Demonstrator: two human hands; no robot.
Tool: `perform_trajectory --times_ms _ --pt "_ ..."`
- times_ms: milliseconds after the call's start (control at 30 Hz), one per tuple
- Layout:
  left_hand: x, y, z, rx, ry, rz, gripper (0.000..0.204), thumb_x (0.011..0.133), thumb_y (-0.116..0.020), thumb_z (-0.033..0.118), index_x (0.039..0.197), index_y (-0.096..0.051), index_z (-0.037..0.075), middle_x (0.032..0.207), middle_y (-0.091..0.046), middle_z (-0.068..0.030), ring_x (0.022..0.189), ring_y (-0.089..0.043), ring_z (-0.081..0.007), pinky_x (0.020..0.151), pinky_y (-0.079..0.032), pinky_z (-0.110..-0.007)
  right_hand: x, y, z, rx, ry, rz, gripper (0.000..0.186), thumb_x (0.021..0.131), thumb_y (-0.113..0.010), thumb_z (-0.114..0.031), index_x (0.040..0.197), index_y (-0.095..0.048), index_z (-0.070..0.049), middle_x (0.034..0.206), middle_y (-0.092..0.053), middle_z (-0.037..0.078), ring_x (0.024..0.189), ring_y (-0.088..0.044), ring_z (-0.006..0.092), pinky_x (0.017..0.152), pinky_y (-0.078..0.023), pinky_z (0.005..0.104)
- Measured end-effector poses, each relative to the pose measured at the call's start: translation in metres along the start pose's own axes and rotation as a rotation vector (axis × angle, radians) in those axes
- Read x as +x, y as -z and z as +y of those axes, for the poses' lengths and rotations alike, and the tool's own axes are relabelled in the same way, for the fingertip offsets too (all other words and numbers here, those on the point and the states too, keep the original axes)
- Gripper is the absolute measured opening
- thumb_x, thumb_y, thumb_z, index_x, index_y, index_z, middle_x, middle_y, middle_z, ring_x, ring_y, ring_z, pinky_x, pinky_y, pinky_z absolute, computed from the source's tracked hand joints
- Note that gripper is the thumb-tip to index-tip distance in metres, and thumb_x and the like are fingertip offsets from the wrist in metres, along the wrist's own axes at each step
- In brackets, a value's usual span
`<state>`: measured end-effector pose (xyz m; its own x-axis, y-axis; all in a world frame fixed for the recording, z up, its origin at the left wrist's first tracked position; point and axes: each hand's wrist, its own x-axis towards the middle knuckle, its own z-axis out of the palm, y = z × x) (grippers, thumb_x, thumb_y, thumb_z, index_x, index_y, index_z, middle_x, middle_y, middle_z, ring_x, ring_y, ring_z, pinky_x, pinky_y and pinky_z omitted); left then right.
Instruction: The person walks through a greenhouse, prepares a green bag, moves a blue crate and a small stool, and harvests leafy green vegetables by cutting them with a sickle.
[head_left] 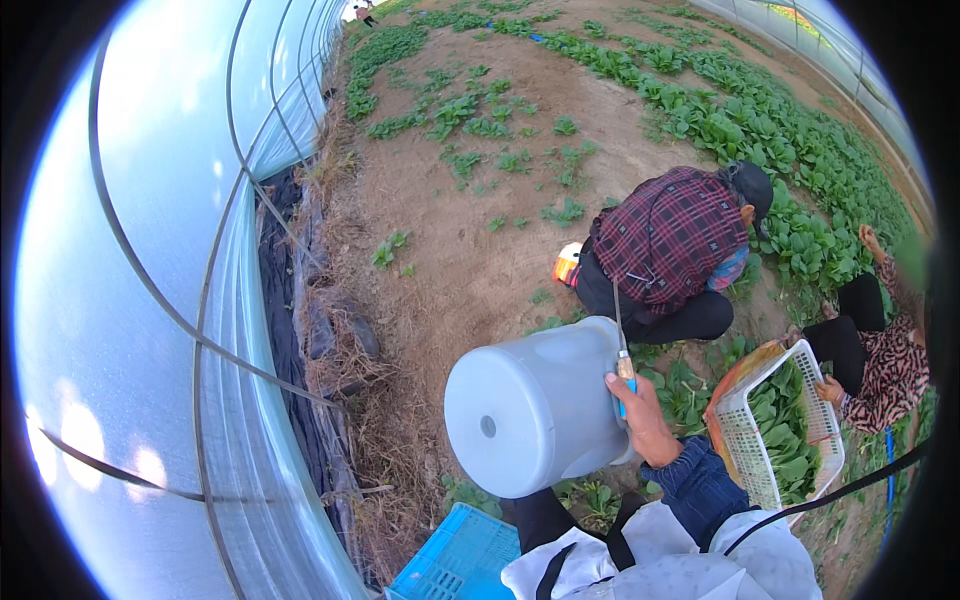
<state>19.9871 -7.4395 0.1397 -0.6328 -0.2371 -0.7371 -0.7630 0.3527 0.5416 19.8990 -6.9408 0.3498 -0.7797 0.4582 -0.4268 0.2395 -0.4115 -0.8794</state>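
My right hand, below a denim sleeve, is closed around the blue handle of a slim hand tool. Its long thin metal blade points up, with a wood-coloured section above the blue. Beside these fingers is a pale grey-white plastic bucket, tipped on its side with its round base turned left. My knuckles lie against its right end; whether they also grip its rim I cannot tell. My left hand is out of view, perhaps hidden behind the bucket.
A person in a plaid vest squats ahead. At right, another person's hand touches a white crate of leafy greens. A blue crate stands below. Leafy rows run right; plastic greenhouse sheeting rises left.
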Motion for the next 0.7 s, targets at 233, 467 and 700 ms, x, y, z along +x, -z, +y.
perform_trajectory --times_ms 233,467,700 --pt "0.128 0.104 0.032 0.63 -0.189 -0.032 0.037 0.082 -0.059 0.04 0.104 -0.059 0.01 0.085 -0.063 -0.0163 0.073 -0.058 -0.0344 0.061 -0.045 -0.048 0.143 -0.12 -0.003 0.061 0.006 0.076 0.025 0.089 -0.059 -0.03 0.095 -0.059 -0.005 0.078 -0.052 -0.006 0.069 -0.045 0.0043 0.059 -0.035 0.0221" --pt "0.21 0.159 0.13 1.34 -0.38 -0.178 0.053 0.083 -0.057 0.04 0.128 -0.047 0.012 0.108 -0.061 -0.018 0.102 -0.055 -0.0362 0.09 -0.039 -0.051 0.23 -0.169 -0.095 0.143 0.128 0.372 0.026 0.089 -0.059 -0.029 0.098 -0.06 -0.004 0.085 -0.059 -0.001 0.076 -0.054 0.0077 0.066 -0.042 0.0237" --pt "0.305 0.154 0.26 1.227 -0.573 -0.259 0.057 0.087 -0.052 0.04 0.134 -0.04 0.01 0.114 -0.059 -0.0153 0.11 -0.051 -0.0351 0.1 -0.029 -0.052 0.365 -0.17 -0.149 0.24 0.173 0.481 0.025 0.09 -0.059 -0.026 0.1 -0.058 -0.004 0.088 -0.059 0.0 0.077 -0.055 0.0088 0.069 -0.043 0.0258"
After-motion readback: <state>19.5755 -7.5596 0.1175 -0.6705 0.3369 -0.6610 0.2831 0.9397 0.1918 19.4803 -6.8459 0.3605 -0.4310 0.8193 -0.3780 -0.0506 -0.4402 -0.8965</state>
